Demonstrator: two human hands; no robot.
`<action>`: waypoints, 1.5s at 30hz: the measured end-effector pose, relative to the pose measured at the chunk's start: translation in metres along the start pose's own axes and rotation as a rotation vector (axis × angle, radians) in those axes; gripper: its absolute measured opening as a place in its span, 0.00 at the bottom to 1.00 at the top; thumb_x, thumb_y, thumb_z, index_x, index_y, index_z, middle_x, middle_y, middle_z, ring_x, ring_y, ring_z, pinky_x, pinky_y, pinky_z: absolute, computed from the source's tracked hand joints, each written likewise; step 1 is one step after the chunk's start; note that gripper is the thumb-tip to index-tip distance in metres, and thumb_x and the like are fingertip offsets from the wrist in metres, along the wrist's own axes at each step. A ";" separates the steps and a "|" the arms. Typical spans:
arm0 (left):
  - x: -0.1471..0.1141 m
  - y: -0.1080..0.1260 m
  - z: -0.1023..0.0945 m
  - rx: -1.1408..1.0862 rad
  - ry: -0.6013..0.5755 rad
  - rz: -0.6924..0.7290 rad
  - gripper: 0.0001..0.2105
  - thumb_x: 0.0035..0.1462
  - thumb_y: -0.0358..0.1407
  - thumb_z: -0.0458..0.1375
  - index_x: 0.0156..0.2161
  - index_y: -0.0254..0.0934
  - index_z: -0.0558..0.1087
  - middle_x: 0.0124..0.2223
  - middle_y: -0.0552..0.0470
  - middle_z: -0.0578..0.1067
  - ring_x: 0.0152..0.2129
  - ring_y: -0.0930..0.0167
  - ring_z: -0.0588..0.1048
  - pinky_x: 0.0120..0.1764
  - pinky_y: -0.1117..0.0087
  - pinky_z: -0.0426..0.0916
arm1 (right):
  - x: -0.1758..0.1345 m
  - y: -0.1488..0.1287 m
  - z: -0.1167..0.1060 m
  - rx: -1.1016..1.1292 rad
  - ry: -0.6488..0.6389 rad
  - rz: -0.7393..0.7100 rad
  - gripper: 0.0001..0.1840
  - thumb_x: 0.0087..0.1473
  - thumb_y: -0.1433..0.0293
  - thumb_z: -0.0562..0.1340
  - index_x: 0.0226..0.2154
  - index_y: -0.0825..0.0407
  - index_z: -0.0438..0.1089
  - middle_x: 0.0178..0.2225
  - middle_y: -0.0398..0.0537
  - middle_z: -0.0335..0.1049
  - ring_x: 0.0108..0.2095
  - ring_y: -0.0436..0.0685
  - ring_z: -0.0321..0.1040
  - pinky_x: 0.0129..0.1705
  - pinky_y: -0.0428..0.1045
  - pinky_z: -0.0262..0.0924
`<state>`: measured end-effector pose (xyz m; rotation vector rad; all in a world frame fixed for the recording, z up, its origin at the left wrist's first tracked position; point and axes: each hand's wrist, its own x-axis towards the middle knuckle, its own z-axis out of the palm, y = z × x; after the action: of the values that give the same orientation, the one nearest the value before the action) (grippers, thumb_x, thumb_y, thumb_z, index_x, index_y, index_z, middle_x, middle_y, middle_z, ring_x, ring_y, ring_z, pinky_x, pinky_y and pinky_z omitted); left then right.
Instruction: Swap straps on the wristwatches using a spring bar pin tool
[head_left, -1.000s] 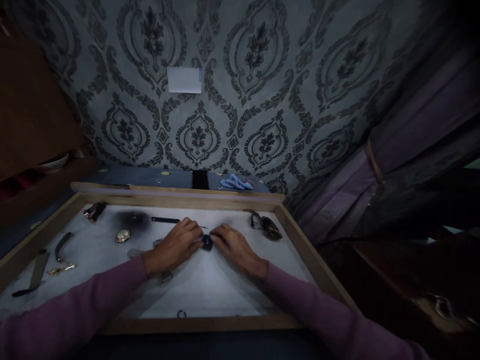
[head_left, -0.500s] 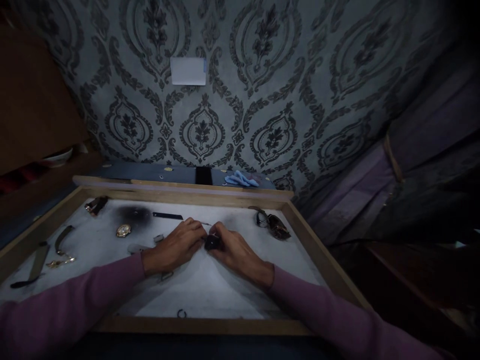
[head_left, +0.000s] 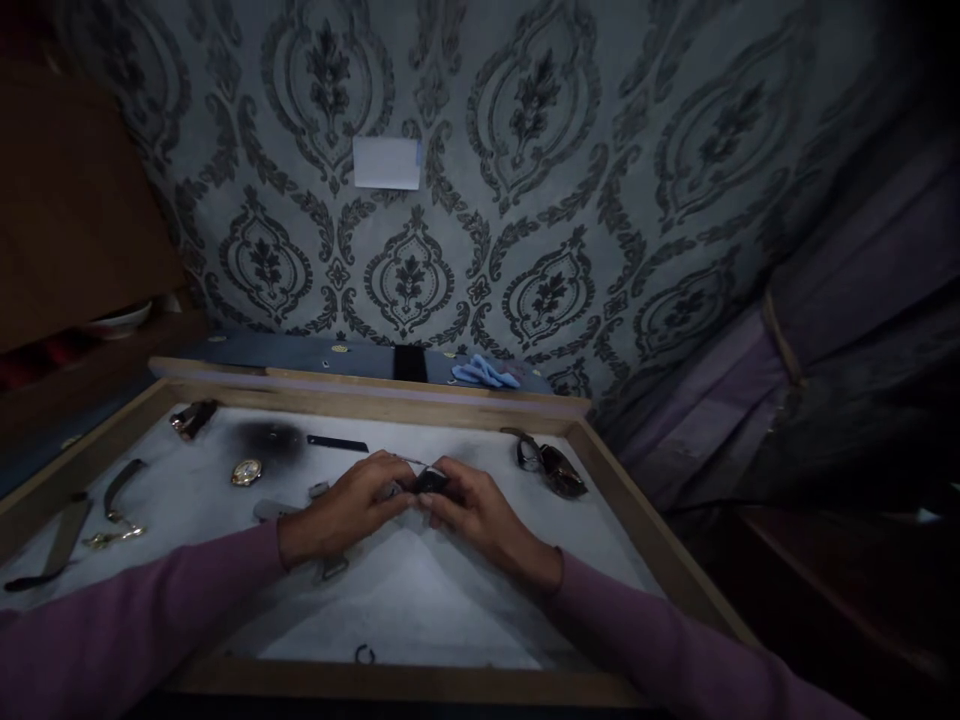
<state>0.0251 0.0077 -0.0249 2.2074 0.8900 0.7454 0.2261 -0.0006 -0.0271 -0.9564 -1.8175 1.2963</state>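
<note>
Over the white floor of a shallow wooden tray (head_left: 375, 395), my two hands meet fingertip to fingertip. My right hand (head_left: 487, 515) is closed on a small black object (head_left: 430, 482), its thumb along the near side. Its exact kind is too dark to tell. My left hand (head_left: 356, 505) is closed too, its thumb and fingers pinched at the left side of that black object; what else they hold is hidden. Just behind the fingertips shows a thin pale rod (head_left: 409, 460). Grey metal pieces (head_left: 274, 510) lie partly behind my left wrist.
A gold watch (head_left: 246, 472), a dark flat strip (head_left: 337, 443) and watch straps (head_left: 64, 540) lie left in the tray. Watches (head_left: 529, 455) lie at its right. A small black ring (head_left: 365, 654) is near the front rim. Behind are a blue cloth (head_left: 486, 372) and black rectangle (head_left: 409, 363).
My left fingertips have moved in against the black object, and the right hand has turned it slightly. The whole scene sits a little lower in view.
</note>
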 end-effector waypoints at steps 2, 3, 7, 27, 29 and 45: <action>0.000 0.000 0.000 -0.002 0.013 0.007 0.04 0.62 0.33 0.54 0.36 0.38 0.70 0.36 0.53 0.73 0.36 0.68 0.68 0.41 0.68 0.63 | -0.001 -0.004 0.000 -0.068 0.022 -0.043 0.11 0.54 0.62 0.63 0.31 0.53 0.65 0.22 0.40 0.64 0.24 0.50 0.63 0.27 0.45 0.55; -0.001 0.000 0.000 0.005 0.017 0.015 0.04 0.62 0.34 0.54 0.35 0.38 0.70 0.36 0.53 0.72 0.36 0.68 0.68 0.41 0.68 0.63 | -0.002 -0.005 -0.001 -0.105 0.035 -0.065 0.10 0.54 0.63 0.62 0.31 0.53 0.66 0.22 0.39 0.64 0.24 0.50 0.62 0.27 0.45 0.55; -0.002 -0.001 0.003 0.051 0.017 0.059 0.09 0.63 0.36 0.54 0.31 0.37 0.68 0.33 0.52 0.71 0.35 0.68 0.68 0.40 0.68 0.63 | -0.005 -0.010 0.000 -0.259 0.089 -0.142 0.09 0.54 0.66 0.62 0.26 0.53 0.66 0.21 0.39 0.63 0.24 0.49 0.59 0.27 0.45 0.52; -0.036 -0.002 -0.102 0.185 -0.215 -0.161 0.09 0.61 0.37 0.55 0.41 0.35 0.75 0.41 0.49 0.76 0.38 0.68 0.72 0.41 0.71 0.64 | 0.004 -0.011 0.032 0.352 0.051 0.206 0.20 0.45 0.56 0.70 0.30 0.55 0.69 0.26 0.43 0.68 0.25 0.49 0.69 0.21 0.42 0.57; -0.043 0.000 -0.094 0.254 -0.236 -0.091 0.08 0.60 0.38 0.58 0.42 0.38 0.75 0.43 0.49 0.74 0.42 0.66 0.70 0.46 0.69 0.62 | 0.005 -0.011 0.032 0.338 0.018 0.217 0.19 0.47 0.56 0.69 0.31 0.55 0.68 0.27 0.44 0.69 0.27 0.51 0.70 0.23 0.43 0.58; -0.046 0.009 -0.068 0.435 -0.236 0.168 0.04 0.61 0.33 0.58 0.34 0.38 0.71 0.39 0.50 0.75 0.42 0.65 0.67 0.47 0.65 0.59 | 0.011 0.007 0.031 0.200 -0.147 0.197 0.24 0.47 0.49 0.66 0.30 0.53 0.65 0.25 0.43 0.67 0.20 0.48 0.64 0.16 0.42 0.52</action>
<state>-0.0461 -0.0082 0.0128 2.7120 0.8113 0.3735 0.1957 -0.0029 -0.0406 -0.9696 -1.6943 1.6753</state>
